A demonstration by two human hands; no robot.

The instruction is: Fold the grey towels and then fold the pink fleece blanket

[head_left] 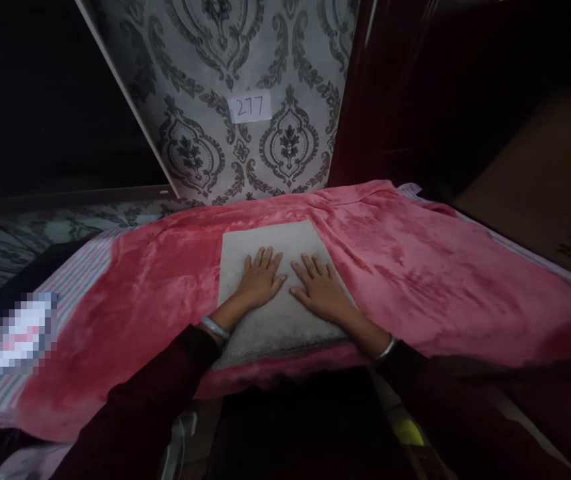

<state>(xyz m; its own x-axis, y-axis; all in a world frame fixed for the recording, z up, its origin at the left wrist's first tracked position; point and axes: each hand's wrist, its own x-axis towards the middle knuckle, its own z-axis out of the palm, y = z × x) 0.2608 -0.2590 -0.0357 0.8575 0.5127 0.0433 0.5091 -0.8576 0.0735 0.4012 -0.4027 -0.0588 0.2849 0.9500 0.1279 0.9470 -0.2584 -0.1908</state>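
Observation:
A grey, soft-looking folded cloth (270,333) lies flat on a pink plush blanket (415,267). Resting on the left part of the grey cloth is my left hand (260,277), palm down with its fingers spread. My right hand (320,287) lies flat on the cloth's right side, fingers also apart. Neither hand grips anything. Both thumbs point inward, with a narrow strip of cloth between them. Each wrist wears a silvery bangle, and dark sleeves cover the forearms.
Behind the blanket rises a patterned wall (290,153) bearing a paper label (250,107) marked 277. A large dark panel (55,100) stands at the left, a dark red glossy surface (390,100) at the right. Striped fabric (80,273) shows along the blanket's left side, near a blurred-out patch.

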